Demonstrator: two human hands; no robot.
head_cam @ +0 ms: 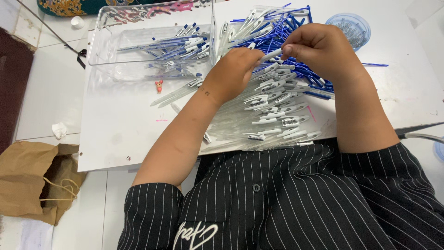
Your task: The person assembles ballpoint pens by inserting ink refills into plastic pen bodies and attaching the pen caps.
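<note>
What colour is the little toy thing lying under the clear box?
The tiny figure on the white board is red-orange, seen in the head view.

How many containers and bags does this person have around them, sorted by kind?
Clear rectangular bins: 2
Round blue tub: 1
Brown paper bag: 1
Total: 4
A blue edge at the far right is cut off too much to tell what it is. The pens are too many to count. The left hand and right hand pinch one white pen.
</note>
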